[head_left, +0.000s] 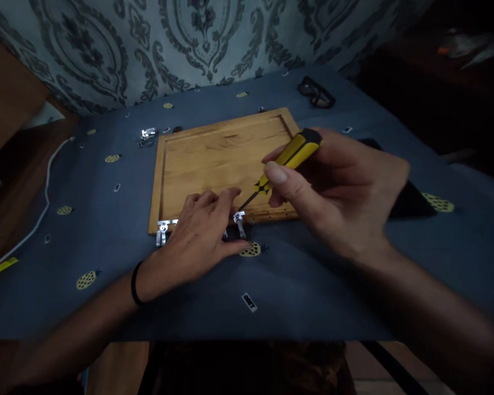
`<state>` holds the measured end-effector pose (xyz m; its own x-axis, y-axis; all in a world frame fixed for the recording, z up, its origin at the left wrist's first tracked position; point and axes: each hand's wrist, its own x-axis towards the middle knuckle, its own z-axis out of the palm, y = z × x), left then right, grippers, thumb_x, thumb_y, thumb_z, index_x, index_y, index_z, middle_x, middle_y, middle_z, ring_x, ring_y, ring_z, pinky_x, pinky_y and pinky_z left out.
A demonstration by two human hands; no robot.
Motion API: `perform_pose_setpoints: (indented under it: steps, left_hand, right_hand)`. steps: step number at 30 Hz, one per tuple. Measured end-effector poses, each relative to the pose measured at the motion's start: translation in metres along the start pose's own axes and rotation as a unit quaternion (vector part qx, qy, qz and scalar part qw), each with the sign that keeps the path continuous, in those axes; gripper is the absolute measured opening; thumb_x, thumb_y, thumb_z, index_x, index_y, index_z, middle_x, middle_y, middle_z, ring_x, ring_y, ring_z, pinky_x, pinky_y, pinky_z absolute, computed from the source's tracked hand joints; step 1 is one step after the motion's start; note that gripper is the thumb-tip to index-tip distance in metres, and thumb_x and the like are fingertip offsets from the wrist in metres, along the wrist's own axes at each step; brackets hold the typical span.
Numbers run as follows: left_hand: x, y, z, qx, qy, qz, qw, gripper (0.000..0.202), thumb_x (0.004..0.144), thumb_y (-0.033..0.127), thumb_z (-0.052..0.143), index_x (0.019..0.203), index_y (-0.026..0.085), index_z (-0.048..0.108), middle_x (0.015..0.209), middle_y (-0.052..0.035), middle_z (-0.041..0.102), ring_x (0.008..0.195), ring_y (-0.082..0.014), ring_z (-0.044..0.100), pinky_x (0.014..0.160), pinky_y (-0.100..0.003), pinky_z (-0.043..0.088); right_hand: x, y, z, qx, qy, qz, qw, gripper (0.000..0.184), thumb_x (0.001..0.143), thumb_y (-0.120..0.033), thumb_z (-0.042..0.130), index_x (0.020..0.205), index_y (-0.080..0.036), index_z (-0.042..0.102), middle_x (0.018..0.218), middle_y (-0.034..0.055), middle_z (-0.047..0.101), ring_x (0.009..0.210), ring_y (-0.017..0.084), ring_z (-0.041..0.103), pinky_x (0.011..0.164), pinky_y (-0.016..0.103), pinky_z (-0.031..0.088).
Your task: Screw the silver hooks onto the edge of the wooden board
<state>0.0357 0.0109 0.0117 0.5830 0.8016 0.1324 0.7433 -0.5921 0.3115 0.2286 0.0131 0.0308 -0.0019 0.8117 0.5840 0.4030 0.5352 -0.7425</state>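
Observation:
My right hand (pixel 337 192) is closed around the yellow-and-black handle of a screwdriver (pixel 296 151). Its shaft slants down to the left, and the tip meets or nearly meets a small shiny metal fitting (pixel 239 217) on the near edge of a framed wooden panel (pixel 214 159). Over that same edge lies my left hand (pixel 201 227), its fingers resting on the wood. The thumb stretches out below the fitting and the index fingertip is close beside it. Another metal fitting (pixel 162 233) sits at the panel's near left corner. Part of the edge is hidden under my left hand.
A loose metal fitting (pixel 148 134) lies left of the panel on the blue patterned tablecloth (pixel 119 236). Dark-framed glasses (pixel 316 93) rest at the back right. A black flat object (pixel 411 200) is partly behind my right hand. A white cable (pixel 47 181) runs down the left side.

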Motion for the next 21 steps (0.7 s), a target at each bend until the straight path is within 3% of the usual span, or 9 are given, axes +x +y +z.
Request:
perform_pose_setpoints:
  steps: [8,13,21]
  left_hand:
    - [-0.002,0.001,-0.002,-0.014,-0.017,-0.001,1.000,0.061,0.085,0.033,0.081,0.132,0.017,0.045,0.106,-0.0056,0.071,0.110,-0.0288,0.061,0.096,-0.042,0.046]
    - [-0.003,-0.001,0.002,-0.038,-0.008,0.010,0.999,0.052,0.085,0.029,0.079,0.125,0.018,0.047,0.104,-0.0047,0.070,0.106,-0.0268,0.059,0.092,-0.041,0.045]
    - [-0.006,-0.004,0.004,-0.044,-0.002,0.024,0.999,0.050,0.089,0.029,0.073,0.127,0.018,0.043,0.110,-0.0067,0.069,0.104,-0.0259,0.057,0.090,-0.040,0.043]
  right_hand:
    - [0.000,0.004,0.003,-0.015,-0.019,-0.048,0.999,0.010,0.091,-0.022,0.072,0.082,-0.024,0.068,0.072,-0.0027,0.065,0.056,0.012,0.060,0.053,0.029,0.048]
    - [-0.001,0.007,0.002,-0.021,-0.018,-0.081,0.996,0.014,0.085,-0.010,0.074,0.082,-0.023,0.071,0.079,-0.0015,0.072,0.062,0.014,0.065,0.057,0.032,0.052]
    - [-0.009,0.008,-0.008,-0.044,-0.023,-0.014,0.999,0.011,0.085,-0.017,0.074,0.092,-0.024,0.077,0.086,0.0034,0.074,0.064,0.017,0.064,0.049,0.034,0.047]
